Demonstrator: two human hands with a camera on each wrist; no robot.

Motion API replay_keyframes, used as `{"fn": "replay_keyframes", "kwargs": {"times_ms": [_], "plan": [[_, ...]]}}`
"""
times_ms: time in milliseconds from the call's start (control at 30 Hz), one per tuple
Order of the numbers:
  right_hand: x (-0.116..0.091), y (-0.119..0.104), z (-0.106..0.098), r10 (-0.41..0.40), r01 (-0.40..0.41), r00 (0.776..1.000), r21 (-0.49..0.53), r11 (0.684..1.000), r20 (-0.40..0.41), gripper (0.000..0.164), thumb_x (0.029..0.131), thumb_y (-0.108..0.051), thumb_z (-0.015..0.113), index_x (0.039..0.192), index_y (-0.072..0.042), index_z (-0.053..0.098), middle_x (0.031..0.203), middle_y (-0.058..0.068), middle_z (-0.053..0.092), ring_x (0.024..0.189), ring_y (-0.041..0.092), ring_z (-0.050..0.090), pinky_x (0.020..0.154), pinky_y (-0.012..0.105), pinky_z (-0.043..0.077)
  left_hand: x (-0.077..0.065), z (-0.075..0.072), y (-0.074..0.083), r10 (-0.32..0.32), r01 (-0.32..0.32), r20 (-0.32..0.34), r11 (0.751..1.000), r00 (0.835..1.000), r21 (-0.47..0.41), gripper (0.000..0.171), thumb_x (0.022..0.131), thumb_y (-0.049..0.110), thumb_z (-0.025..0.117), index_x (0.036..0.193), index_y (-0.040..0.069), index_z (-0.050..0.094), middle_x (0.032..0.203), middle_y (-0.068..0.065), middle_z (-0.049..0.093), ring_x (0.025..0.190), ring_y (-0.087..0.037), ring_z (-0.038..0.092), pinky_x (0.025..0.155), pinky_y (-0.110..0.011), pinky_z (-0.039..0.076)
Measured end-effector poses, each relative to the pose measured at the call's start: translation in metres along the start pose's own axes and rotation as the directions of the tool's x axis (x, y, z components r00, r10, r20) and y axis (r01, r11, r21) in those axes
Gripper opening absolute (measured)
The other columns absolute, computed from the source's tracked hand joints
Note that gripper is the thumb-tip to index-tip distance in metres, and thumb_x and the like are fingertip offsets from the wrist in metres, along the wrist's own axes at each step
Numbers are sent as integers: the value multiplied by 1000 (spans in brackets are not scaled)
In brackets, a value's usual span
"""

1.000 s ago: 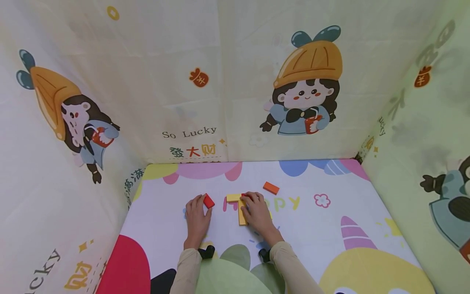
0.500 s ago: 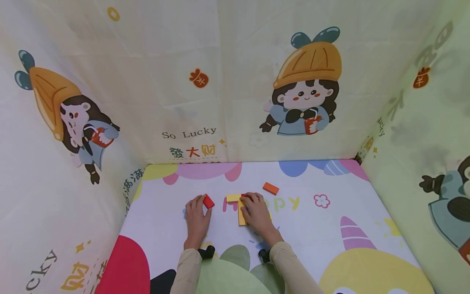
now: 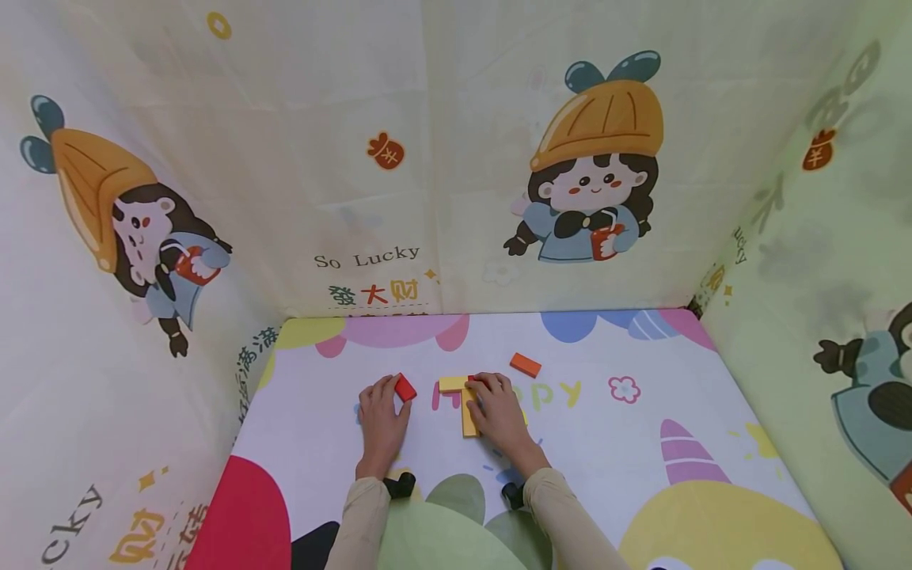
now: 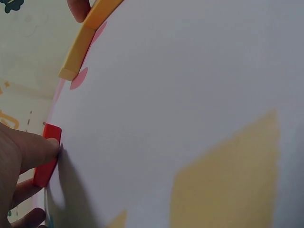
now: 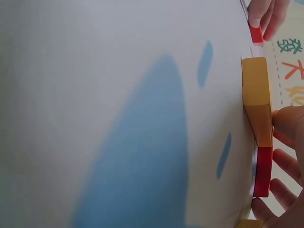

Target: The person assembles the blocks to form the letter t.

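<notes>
On the printed table cloth, my left hand (image 3: 381, 416) pinches a red block (image 3: 405, 388) between thumb and fingers. The left wrist view shows the thumb on that red block (image 4: 47, 156). To its right, a yellow block (image 3: 452, 384) lies sideways, meeting the far end of a lengthwise yellow block (image 3: 469, 419) in a T-like shape. My right hand (image 3: 502, 412) lies over that joint, its fingers bent. In the right wrist view, its fingertips hold a second red block (image 5: 262, 172) against the yellow block (image 5: 256, 90). The thumb-side contact is partly hidden.
An orange block (image 3: 526, 365) lies beyond the right hand. Another yellow piece (image 5: 249, 223) peeks in low in the right wrist view. Cloth walls with cartoon prints (image 3: 598, 170) enclose the table at the back and both sides.
Both hands and all the blocks stay practically in place. Only the left forearm shifts slightly to the left.
</notes>
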State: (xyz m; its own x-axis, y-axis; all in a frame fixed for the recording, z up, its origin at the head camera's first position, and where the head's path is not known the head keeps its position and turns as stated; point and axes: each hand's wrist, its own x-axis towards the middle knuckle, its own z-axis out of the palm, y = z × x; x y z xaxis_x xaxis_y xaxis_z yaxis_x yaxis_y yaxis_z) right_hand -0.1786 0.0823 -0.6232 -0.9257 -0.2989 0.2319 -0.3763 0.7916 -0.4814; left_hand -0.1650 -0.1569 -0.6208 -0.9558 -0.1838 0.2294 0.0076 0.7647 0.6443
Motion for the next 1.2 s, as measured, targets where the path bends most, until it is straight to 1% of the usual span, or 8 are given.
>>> {"fn": "replay_keyframes", "kwargs": {"times_ms": [333, 567, 733, 900, 1033, 1200], "plan": [[0, 0, 1, -3, 3, 1000, 5, 1000, -3, 36, 102, -25, 68, 136, -13, 66, 142, 9, 58, 136, 37, 46, 115, 54, 44, 5, 2, -2, 13, -14, 22, 999, 1000, 37, 55, 92, 14, 78, 144, 11, 60, 148, -17, 57, 133, -41, 42, 100, -59, 36], [0, -1, 0, -13, 13, 1000, -16, 1000, -24, 35, 100, -24, 70, 134, -13, 67, 141, 10, 59, 135, 37, 47, 112, 54, 47, 8, 5, -2, 29, -29, 15, 999, 999, 39, 55, 91, 15, 80, 143, 11, 61, 146, -16, 58, 132, -41, 43, 102, -61, 37], [0, -1, -1, -15, 14, 1000, -23, 1000, -28, 35, 100, -24, 70, 133, -13, 67, 140, 10, 59, 134, 37, 48, 112, 54, 47, 9, 6, -2, 15, -17, 51, 999, 999, 37, 56, 94, 17, 78, 146, 13, 59, 149, -15, 56, 136, -39, 40, 106, -60, 34], [0, -1, -1, -12, 11, 1000, -16, 1000, -23, 35, 101, -24, 69, 134, -13, 67, 141, 10, 59, 135, 38, 47, 112, 54, 47, 12, 7, 0, 8, -11, 81, 999, 997, 39, 56, 95, 19, 77, 147, 14, 58, 150, -14, 55, 137, -39, 40, 108, -60, 34], [-1, -2, -1, 0, 0, 1000, -2, 1000, -11, 35, 101, -24, 69, 135, -13, 67, 142, 9, 58, 135, 37, 46, 113, 54, 46, 14, 9, 2, 20, -23, 78, 999, 997, 46, 55, 94, 18, 77, 146, 14, 59, 149, -14, 56, 135, -40, 41, 106, -61, 34], [-2, -3, -2, 2, -2, 1000, 6, 1000, -11, 36, 102, -25, 68, 135, -14, 66, 142, 9, 58, 136, 36, 46, 113, 53, 46, 18, 14, 4, 63, -65, 48, 997, 997, 49, 55, 92, 17, 79, 144, 12, 60, 146, -15, 58, 132, -41, 44, 103, -62, 37]]}}
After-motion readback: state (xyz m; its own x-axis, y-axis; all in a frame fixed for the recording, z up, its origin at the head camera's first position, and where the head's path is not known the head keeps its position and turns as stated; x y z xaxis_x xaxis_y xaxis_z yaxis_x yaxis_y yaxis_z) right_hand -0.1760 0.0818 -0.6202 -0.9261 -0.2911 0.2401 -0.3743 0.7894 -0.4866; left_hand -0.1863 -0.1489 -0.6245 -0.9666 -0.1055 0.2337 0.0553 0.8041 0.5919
